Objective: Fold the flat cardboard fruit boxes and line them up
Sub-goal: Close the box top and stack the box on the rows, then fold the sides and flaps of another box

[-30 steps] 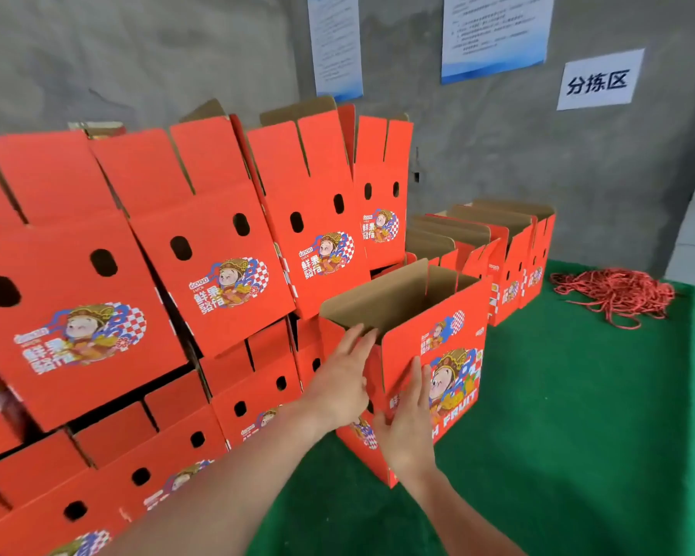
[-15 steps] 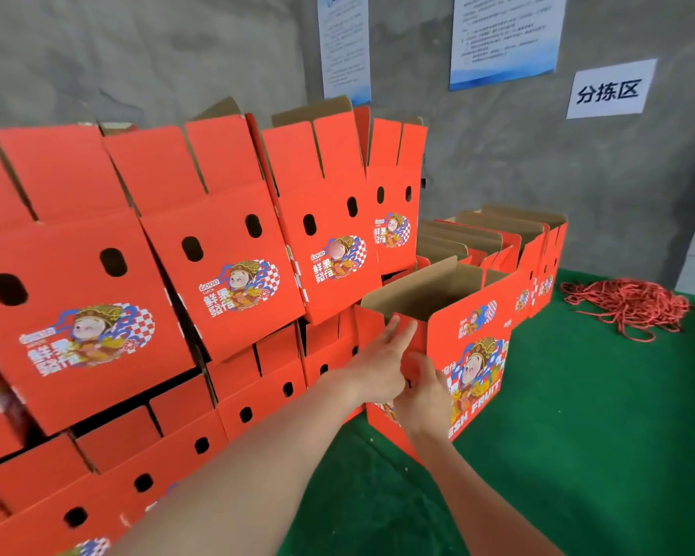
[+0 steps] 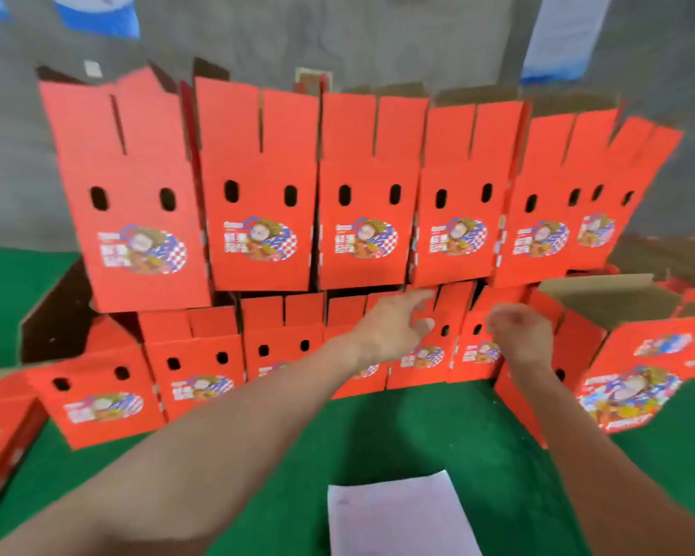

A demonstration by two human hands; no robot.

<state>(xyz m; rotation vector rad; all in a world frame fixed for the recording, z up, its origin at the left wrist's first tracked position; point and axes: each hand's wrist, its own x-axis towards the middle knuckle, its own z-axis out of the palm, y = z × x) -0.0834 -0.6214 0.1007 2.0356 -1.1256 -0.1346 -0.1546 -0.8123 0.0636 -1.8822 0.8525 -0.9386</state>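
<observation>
Both hands have left the folded fruit box, which now stands open-topped on the green mat at right. The left hand reaches with straight fingers toward the lower row of boxes. The right hand, blurred, hangs loosely curled and empty.

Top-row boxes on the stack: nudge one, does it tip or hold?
Likely tips: the top-row boxes lean unevenly, perched on upright flaps of the lower row. Probably light: open-topped bare cardboard. Their raised flaps would probably flex, not push stiffly.

gry concrete wall | grn floor mat | blurry wall notices
</observation>
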